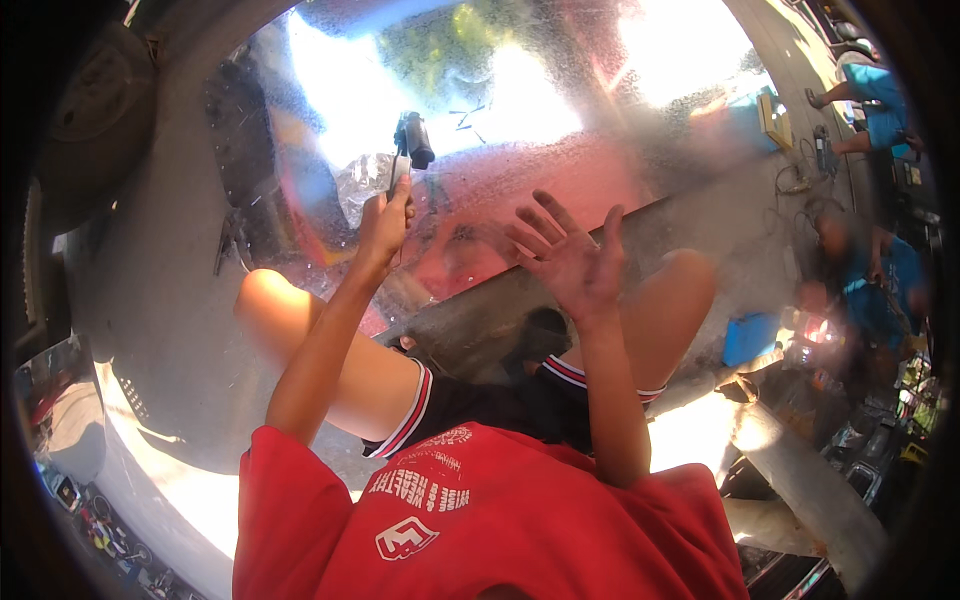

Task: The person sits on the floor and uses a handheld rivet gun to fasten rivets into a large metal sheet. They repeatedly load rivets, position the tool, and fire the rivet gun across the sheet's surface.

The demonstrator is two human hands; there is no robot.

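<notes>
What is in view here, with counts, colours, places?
Sheet: one, shiny, upper centre
Tool: one, dark, upper centre
Plastic: one, clear, left of tool
Slivers: several, dark, right of tool
Yellow box: one, upper right
Blue box: one, right
People: at least two, blue-clad, right
Clutter: uncounted, mixed, around rim
Shirt: one, red, bottom
Shorts: one, black, lower centre
Legs: two, bare, beyond shorts
Left hand: one, bare, gripping tool
Right hand: one, bare, open, centre

And out at the right rim, there's a person in blue (pixel 882 105), with another blue-clad co-worker (pixel 895 285) blurred just below! A yellow block-like object (pixel 773 122) stands near looping cables (pixel 795 180) on the grey floor (pixel 740 225). Here's a blue box (pixel 750 340), a thick pale beam (pixel 815 490) slanting lower right, and jumbled clutter (pixel 115 535) crowding lower left!
</notes>
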